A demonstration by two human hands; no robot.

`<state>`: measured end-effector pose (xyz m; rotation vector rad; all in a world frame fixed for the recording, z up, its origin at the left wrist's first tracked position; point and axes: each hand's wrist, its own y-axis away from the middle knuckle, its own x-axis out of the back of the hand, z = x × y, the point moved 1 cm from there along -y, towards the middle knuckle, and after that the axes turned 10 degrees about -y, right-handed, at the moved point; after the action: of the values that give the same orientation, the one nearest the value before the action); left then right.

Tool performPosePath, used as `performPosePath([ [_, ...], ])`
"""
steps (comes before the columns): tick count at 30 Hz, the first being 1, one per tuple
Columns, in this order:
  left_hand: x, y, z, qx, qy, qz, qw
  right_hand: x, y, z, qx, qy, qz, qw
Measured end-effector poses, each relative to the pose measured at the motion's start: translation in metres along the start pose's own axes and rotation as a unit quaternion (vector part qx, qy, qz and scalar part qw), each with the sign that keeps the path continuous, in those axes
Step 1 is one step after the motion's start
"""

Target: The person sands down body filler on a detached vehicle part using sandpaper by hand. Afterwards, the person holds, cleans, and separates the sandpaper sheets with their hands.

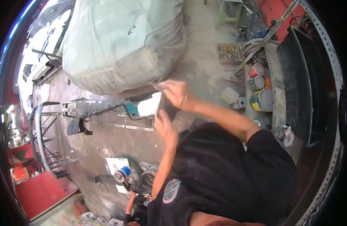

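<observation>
A flat grey-brown piece (164, 104), too blurred to name, stands between my hands with its face turned to the right. My left hand (166, 127) grips its lower edge, thumb laid along it. At the upper edge is my right hand (176, 93), its fingers closed and smeared by motion around something small that I cannot make out. Just beyond the hands, a bright white sheet-like surface (148, 105) and a teal object (132, 109) lie in a black-rimmed frame (138, 118) on a metal stand.
A plastic-covered car (120, 49) stands ahead. Paint cans (261, 100) and a box of small parts (229, 53) line the right. Metal racks (47, 132) are on the left. Below, another person's hand (132, 194) is near a blue-labelled can (122, 173).
</observation>
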<state>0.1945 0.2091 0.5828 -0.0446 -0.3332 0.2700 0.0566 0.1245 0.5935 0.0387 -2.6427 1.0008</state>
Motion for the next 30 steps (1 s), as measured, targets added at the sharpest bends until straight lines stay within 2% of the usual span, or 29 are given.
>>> performPosePath([
  [2,0.002,-0.002,-0.002,0.011,0.016,0.003,1.000,0.039,-0.020,-0.001,-0.229,-0.065,-0.038,0.970],
  [3,0.007,-0.007,-0.006,0.014,0.015,0.001,1.000,0.059,-0.031,-0.003,-0.242,-0.142,-0.016,0.960],
  [5,0.026,-0.019,-0.021,0.092,0.144,-0.021,0.985,0.101,-0.042,0.002,-0.280,-0.251,0.001,0.927],
  [7,0.036,-0.021,-0.029,0.133,0.150,0.011,0.980,0.139,-0.035,0.027,-0.311,-0.279,-0.002,0.909],
  [9,0.039,-0.017,-0.039,0.176,0.156,0.034,0.971,0.177,-0.012,0.068,-0.311,-0.432,-0.009,0.847],
  [11,0.043,-0.007,-0.052,0.218,0.175,0.080,0.957,0.184,0.098,0.209,-0.442,-0.318,0.077,0.835],
  [12,0.049,0.005,-0.061,0.222,0.172,0.071,0.957,0.191,0.190,0.253,-0.486,0.042,-0.061,0.871],
  [13,0.058,0.013,-0.072,0.233,0.115,0.060,0.964,0.198,0.241,0.279,-0.456,0.392,-0.193,0.776],
  [14,0.057,0.008,-0.078,0.238,0.063,0.052,0.968,0.186,0.253,0.255,-0.477,0.360,-0.020,0.802],
  [15,0.047,-0.003,-0.081,0.237,0.073,0.054,0.967,0.180,0.263,0.236,-0.477,0.320,0.147,0.805],
  [16,0.053,-0.001,-0.084,0.243,0.140,0.017,0.960,0.179,0.271,0.233,-0.488,0.324,0.139,0.799],
  [17,0.069,0.012,-0.084,0.255,0.193,-0.026,0.947,0.166,0.292,0.221,-0.542,0.231,0.141,0.796],
  [18,0.065,0.012,-0.085,0.256,0.191,-0.030,0.947,0.168,0.288,0.233,-0.568,0.139,0.151,0.797],
  [19,0.055,0.006,-0.085,0.262,0.233,-0.056,0.935,0.157,0.291,0.253,-0.516,0.049,0.211,0.829],
  [20,0.055,0.004,-0.084,0.274,0.266,-0.081,0.921,0.145,0.301,0.265,-0.519,0.042,0.212,0.827],
  [22,0.050,-0.006,-0.086,0.301,0.295,-0.097,0.902,0.124,0.224,0.228,-0.519,-0.191,0.244,0.797],
  [23,0.049,-0.011,-0.092,0.321,0.326,-0.096,0.884,0.113,0.188,0.205,-0.517,-0.205,0.235,0.797],
  [25,0.047,-0.021,-0.092,0.341,0.394,-0.089,0.849,0.086,0.119,0.145,-0.494,-0.098,0.061,0.862],
  [27,0.047,-0.033,-0.092,0.361,0.458,-0.089,0.807,0.051,0.060,0.067,-0.393,-0.135,0.049,0.908],
  [28,0.053,-0.039,-0.093,0.348,0.460,-0.077,0.813,0.035,0.040,0.041,-0.259,-0.121,0.017,0.958],
  [29,0.057,-0.044,-0.092,0.300,0.542,-0.177,0.765,0.021,0.027,0.022,-0.120,-0.105,-0.012,0.987],
  [30,0.062,-0.048,-0.090,0.245,0.609,-0.276,0.702,0.004,0.023,0.007,-0.036,-0.098,-0.049,0.993],
])
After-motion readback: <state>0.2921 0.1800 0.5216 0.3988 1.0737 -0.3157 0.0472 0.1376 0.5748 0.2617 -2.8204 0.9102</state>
